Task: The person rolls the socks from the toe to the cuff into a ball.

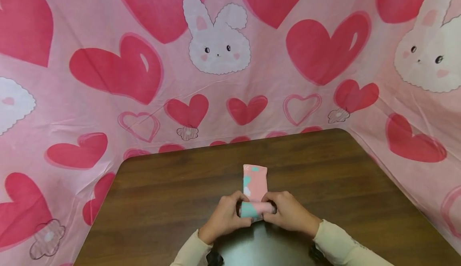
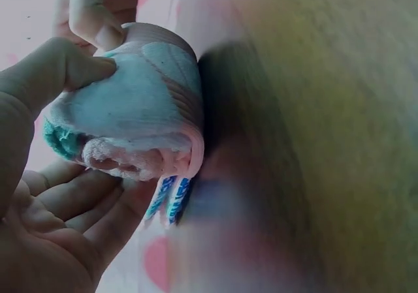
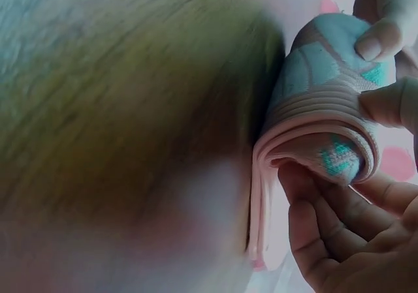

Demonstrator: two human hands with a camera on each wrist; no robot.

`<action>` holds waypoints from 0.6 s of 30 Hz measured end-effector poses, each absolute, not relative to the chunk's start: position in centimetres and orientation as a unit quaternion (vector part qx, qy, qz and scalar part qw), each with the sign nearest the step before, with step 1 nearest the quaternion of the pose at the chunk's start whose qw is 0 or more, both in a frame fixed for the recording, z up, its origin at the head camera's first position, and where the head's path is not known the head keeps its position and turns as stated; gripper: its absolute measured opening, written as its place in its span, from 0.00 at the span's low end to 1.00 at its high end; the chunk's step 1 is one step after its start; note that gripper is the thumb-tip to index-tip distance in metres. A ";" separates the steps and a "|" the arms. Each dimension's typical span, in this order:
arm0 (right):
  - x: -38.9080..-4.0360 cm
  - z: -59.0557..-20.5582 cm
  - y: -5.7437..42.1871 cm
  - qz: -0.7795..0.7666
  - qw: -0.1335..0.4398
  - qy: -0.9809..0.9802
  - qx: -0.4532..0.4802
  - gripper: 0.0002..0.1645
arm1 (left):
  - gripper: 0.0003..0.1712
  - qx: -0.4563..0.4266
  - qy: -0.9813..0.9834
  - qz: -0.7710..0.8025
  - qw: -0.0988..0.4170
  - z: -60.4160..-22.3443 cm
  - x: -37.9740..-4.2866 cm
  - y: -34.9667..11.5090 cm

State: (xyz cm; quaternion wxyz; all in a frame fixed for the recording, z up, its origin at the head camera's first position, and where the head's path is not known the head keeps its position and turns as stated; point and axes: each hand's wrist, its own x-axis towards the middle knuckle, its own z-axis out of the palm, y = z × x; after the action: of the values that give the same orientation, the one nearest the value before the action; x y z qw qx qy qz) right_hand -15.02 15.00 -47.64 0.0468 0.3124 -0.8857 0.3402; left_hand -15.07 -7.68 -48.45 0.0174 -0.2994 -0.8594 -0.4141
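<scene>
One sock roll [image 1: 252, 209] is lying on one table [image 1: 162, 202], and two bare hands are gripping it from opposite ends. The left hand [image 1: 227, 216] is clamping the roll's left end, its thumb pressing the outside while its fingers are curving beneath. The right hand [image 1: 288, 212] is doing likewise at the right end. One flat strip [image 1: 256, 184] of the same fabric is stretching from the roll's far side, showing pink knit with teal and white patches. Two stacked layers are showing in this fabric; whether they are making one sock or two, I cannot tell. The roll is forming a stubby cylinder, finely ribbed outside; its left end is showing fuzzy, looped pile in pale pink and teal, and its right end is showing neatly nested curves.

Two cream sleeves [image 1: 335, 242] are reaching toward the roll from its near side. Beneath it, the table is showing dark brown wood grain and rounded corners. Beyond the roll, one wrinkled pink cloth [image 1: 266, 53] is hanging, printed with many hearts and three white rabbits [image 1: 219, 59], two of them being cut off by the view's edges.
</scene>
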 end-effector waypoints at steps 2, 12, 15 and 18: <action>-15.2 -47.7 15.1 0.354 0.037 -0.883 0.307 0.10 | 0.20 -0.290 -0.853 -0.433 0.010 -48.4 -15.1 -7.7; -15.8 -47.8 15.4 0.406 -0.022 -0.863 0.299 0.07 | 0.18 -0.249 -0.840 -0.481 -0.037 -48.4 -15.8 -7.8; -16.0 -47.7 15.6 0.423 -0.053 -0.859 0.283 0.06 | 0.18 -0.231 -0.839 -0.488 -0.058 -48.1 -16.0 -7.8; -16.1 -47.7 15.7 0.437 -0.075 -0.855 0.269 0.06 | 0.17 -0.212 -0.837 -0.498 -0.079 -48.1 -16.0 -7.8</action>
State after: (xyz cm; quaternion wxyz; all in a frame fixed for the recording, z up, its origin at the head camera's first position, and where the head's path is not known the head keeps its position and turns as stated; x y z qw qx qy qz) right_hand -16.13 15.69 -47.73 -0.0754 0.2694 -0.8546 0.4374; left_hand -16.05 -7.83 -48.08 -0.0791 -0.2115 -0.8370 -0.4985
